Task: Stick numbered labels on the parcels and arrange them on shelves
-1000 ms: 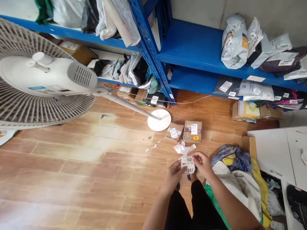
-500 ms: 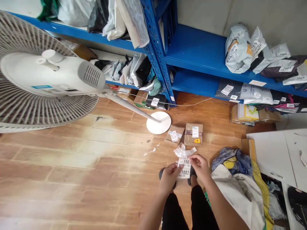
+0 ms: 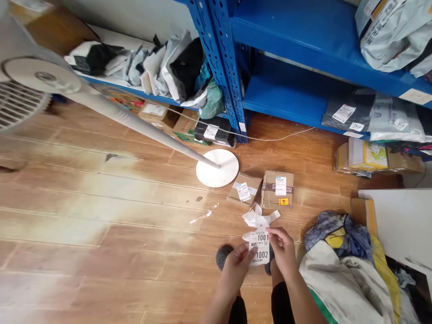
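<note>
Brown wooden floor spreads beneath my grip, with blue shelves standing well beyond it. My left hand pinches the left edge of a white label sheet, thumb lying over its front, while my right hand has thumb and fingertips closed at its upper right corner. Between my hands, the sheet faces me, printed 1001 above and 1002 below. Just past it I see white paper scraps; I can't tell whether any piece joins the sheet. Farther out from my fingers sit a small box and a larger box, side by side, with a round fan base just left of them. Right of my grip lies a crumpled sack, and one dark shoe shows beside my left hand.
</note>
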Demonstrator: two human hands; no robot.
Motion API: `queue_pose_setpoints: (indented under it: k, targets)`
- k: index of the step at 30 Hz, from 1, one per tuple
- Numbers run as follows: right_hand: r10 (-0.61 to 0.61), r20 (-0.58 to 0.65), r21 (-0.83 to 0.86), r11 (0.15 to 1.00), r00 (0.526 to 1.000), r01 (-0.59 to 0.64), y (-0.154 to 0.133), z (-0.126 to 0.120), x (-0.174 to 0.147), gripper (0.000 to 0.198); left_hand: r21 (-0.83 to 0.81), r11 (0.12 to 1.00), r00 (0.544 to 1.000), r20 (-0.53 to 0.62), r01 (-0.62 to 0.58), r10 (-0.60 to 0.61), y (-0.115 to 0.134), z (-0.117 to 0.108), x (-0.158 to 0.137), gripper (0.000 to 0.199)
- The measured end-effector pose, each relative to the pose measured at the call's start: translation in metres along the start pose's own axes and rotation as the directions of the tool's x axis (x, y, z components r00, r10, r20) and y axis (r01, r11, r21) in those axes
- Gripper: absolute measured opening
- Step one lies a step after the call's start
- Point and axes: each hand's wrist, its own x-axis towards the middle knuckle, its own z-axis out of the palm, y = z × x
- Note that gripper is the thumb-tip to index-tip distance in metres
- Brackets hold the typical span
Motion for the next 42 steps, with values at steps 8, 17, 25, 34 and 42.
queue_pose_setpoints:
  k: [8,17,25,34,42]
  targets:
    - [0.001,0.056,0.011,1.0,0.998,-0.002,-0.003,0.0,0.001,0.019,-0.13,0.989,0.995,0.081,0.076,-0.066,-0.002,-0.004,-0.006,0.063]
    - [-0.002,0.02,0.026,1.0,1.0,0.001,-0.011,0.006,-0.002,0.02,-0.075,0.996,0.995,0.085,0.054,-0.048,0.018,-0.004,-0.015,0.054]
    - [0.221,0.13,0.002,0.975,0.967,-0.223,0.052,0.016,-0.008,0.041,0.229,0.973,0.99,-0.127,-0.024,0.054,-0.03,-0.025,0.011,0.058]
    - [0.279,0.068,-0.114,0.956,0.958,-0.27,0.186,0.025,0.038,0.049,0.341,0.934,0.969,-0.248,0.11,-0.023,-0.118,-0.06,0.041,0.049]
    - [0.23,-0.37,-0.297,0.889,0.9,-0.349,0.352,-0.028,0.16,0.022,0.176,0.956,0.957,-0.214,0.234,-0.195,-0.198,-0.112,0.1,0.06]
